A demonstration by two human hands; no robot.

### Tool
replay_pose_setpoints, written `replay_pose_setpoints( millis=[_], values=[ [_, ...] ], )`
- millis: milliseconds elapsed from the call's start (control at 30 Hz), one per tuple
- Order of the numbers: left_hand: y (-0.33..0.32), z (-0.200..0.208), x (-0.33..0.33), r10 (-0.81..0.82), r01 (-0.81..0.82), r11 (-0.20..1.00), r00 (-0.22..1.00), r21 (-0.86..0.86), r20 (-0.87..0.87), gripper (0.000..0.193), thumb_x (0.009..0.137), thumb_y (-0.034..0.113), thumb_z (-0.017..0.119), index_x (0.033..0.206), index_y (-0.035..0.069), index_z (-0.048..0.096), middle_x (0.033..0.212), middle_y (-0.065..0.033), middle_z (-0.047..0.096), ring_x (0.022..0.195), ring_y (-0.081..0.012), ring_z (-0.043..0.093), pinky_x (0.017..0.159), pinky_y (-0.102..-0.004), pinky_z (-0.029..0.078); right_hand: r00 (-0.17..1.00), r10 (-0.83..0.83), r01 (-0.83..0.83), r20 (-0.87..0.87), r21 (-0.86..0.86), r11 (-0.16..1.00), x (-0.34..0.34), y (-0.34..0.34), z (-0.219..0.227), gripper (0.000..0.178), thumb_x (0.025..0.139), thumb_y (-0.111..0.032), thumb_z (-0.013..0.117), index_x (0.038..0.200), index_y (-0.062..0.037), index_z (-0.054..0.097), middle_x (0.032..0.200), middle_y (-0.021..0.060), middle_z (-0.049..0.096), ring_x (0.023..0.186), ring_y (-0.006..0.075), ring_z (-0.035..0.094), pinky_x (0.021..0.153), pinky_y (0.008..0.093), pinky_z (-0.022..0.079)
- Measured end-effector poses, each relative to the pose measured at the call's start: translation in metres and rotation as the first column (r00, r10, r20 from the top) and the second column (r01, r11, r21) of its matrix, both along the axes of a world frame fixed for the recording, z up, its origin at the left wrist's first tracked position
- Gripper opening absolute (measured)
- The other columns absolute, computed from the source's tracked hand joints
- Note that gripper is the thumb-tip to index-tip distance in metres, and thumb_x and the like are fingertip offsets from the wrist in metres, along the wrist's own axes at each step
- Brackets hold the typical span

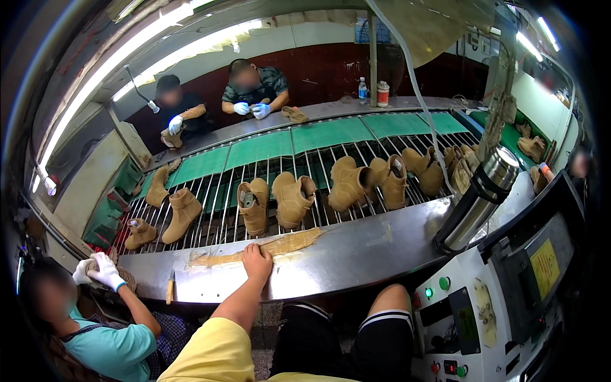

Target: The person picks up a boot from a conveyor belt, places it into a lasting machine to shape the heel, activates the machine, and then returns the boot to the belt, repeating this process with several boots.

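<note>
My left hand (256, 260) rests on the steel ledge (356, 254), fingers bent loosely over a strip of brown tape (289, 242). Nothing shows in its grasp. Just beyond the fingers, a tan boot (253, 207) stands on the roller conveyor (219, 223), with another tan boot (293, 200) to its right. Left of my hand, a knife with a yellowish handle (170, 290) lies across the ledge's near edge. My right hand is out of sight.
Several more tan boots (182, 216) stand along the conveyor. A steel flask (477, 197) leans at the ledge's right, beside a control machine (471, 318). A gloved co-worker (114, 344) sits close on my left; two gloved people (254, 89) work across the conveyor.
</note>
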State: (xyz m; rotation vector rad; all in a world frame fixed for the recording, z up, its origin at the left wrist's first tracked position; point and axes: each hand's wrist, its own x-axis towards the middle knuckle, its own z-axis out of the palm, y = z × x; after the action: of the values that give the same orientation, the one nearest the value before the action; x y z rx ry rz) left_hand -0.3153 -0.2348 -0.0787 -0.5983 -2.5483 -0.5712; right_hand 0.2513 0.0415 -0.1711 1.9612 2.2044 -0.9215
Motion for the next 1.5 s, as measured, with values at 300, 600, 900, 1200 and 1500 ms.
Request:
replay_pose_setpoints(
  millis=[300, 600, 900, 1200, 1500],
  values=[
    [0.108, 0.044, -0.016, -0.278, 0.274, 0.96, 0.959, -0.061, -0.061, 0.075, 0.071, 0.025, 0.071, 0.134, 0.002, 0.038, 0.137, -0.0166, 0.042, 0.13, -0.0343, 0.035, 0.107, -0.0469, 0.027, 0.998, -0.059, 0.059, 0.025, -0.011, 0.998, 0.016, -0.005, 0.001, 0.024, 0.082, -0.024, 0.062, 0.097, -0.0057, 0.062, 0.081, 0.0151, 0.064, 0.074, 0.0286, 0.063, 0.069, 0.038, 0.05],
    [0.178, 0.007, -0.087, 0.014, -0.03, 0.998, 0.971, 0.064, 0.237, 0.096, 0.06, 0.033, 0.08, 0.141, 0.012, 0.033, 0.145, -0.0122, 0.034, 0.13, -0.0416, 0.034, 0.098, -0.0618, 0.033, 0.989, -0.113, 0.119, 0.09, -0.056, 0.991, 0.033, -0.013, 0.001, 0.025, 0.082, -0.025, 0.062, 0.098, -0.0058, 0.062, 0.082, 0.0153, 0.064, 0.074, 0.029, 0.063, 0.069, 0.0383, 0.05],
    [0.156, 0.077, -0.116, -0.273, -0.07, 0.813, 0.831, 0.577, 0.485, 0.047, 0.067, 0.023, 0.077, 0.106, 0.002, 0.06, 0.101, -0.0131, 0.068, 0.094, -0.0264, 0.065, 0.083, -0.0366, 0.049, 0.984, -0.146, 0.154, 0.103, -0.077, 0.985, 0.041, -0.015, -0.004, 0.025, 0.082, -0.025, 0.062, 0.098, -0.0059, 0.062, 0.082, 0.0156, 0.064, 0.075, 0.0294, 0.063, 0.069, 0.0385, 0.05],
    [0.158, 0.018, -0.084, -0.501, 0.081, 0.64, 0.798, 0.764, 0.334, 0.057, 0.071, 0.021, 0.078, 0.12, 0.006, 0.052, 0.111, -0.0098, 0.064, 0.103, -0.0232, 0.061, 0.089, -0.0343, 0.046, 0.982, -0.167, 0.173, 0.092, -0.05, 0.984, 0.053, -0.023, -0.007, 0.026, 0.083, -0.026, 0.062, 0.099, -0.006, 0.062, 0.082, 0.0158, 0.064, 0.075, 0.0298, 0.063, 0.069, 0.0388, 0.05],
    [0.167, 0.011, -0.101, -0.537, 0.157, 0.713, 0.749, 0.683, 0.388, 0.069, 0.07, 0.016, 0.081, 0.128, 0.005, 0.044, 0.114, -0.0114, 0.06, 0.105, -0.0232, 0.058, 0.091, -0.0352, 0.046, 0.997, 0.057, -0.058, 0.046, 0.022, 0.998, 0.155, -0.089, -0.06, 0.026, 0.083, -0.027, 0.061, 0.1, -0.0061, 0.062, 0.082, 0.016, 0.064, 0.075, 0.0302, 0.063, 0.069, 0.0391, 0.05]
  ],
)
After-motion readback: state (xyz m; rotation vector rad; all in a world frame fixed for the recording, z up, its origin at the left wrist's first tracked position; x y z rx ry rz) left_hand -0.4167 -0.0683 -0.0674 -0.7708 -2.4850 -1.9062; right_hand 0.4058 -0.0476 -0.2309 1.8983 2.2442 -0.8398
